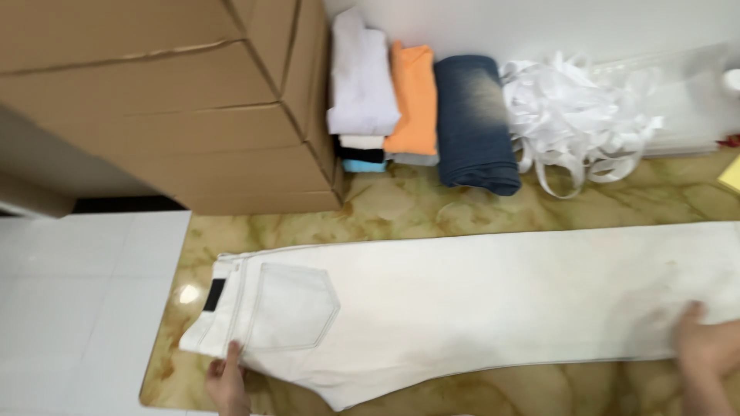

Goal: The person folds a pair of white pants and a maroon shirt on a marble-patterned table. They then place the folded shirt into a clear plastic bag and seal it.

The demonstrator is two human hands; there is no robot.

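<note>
While a pair of white denim trousers (478, 308) lies flat and folded lengthwise across the glossy yellow-green marbled tabletop (432, 208), the person's left hand (227, 381) rests at the waistband end, its fingers (232, 355) stretched out and pressing on the lower edge of the cloth just below the stitched back pocket (293, 306). A small black label patch (213, 295) sits on the waistband, up and slightly left of those fingers. The right hand (709, 347) lies flat on the leg end of the trousers, fingers (691, 314) released and spread on the fabric rather than clenched around it; the picture is blurred there, so a pinch of cloth under the palm cannot be ruled out.

Far beyond the left fingers stands a stack of brown cardboard boxes (169, 100). Beyond the gap between the two hands, against the wall, lie folded clothes: a white garment (358, 77) on a small pile, an orange one (412, 96) next to it, then a rolled pair of dark blue faded jeans (474, 123). Beyond the right fingers sits a loose heap of white fabric strips (574, 115). Left of the left fingers, white floor tiles (85, 308) show past the tabletop edge.
</note>
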